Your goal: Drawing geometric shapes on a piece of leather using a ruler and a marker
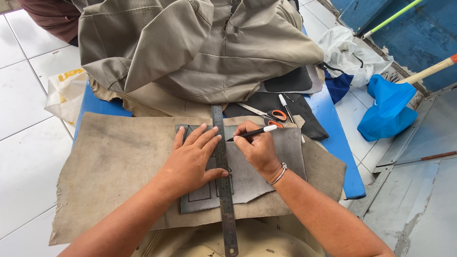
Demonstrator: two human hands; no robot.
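Steel ruler pinned flat, pen at its edge

Left hand lies open, fingers spread, pressing the ruler onto the grey leather piece mid-frame. Right hand pinches a black pen, tip just right of the ruler. Ruler's long axis runs top to bottom between both hands. Orange-handled scissors sit just above.

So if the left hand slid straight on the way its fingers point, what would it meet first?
Probably the steel ruler: the left hand lies flat on the grey piece, its fingertips aimed up and right, already at the ruler's edge. Past it lies the pen in the right hand.
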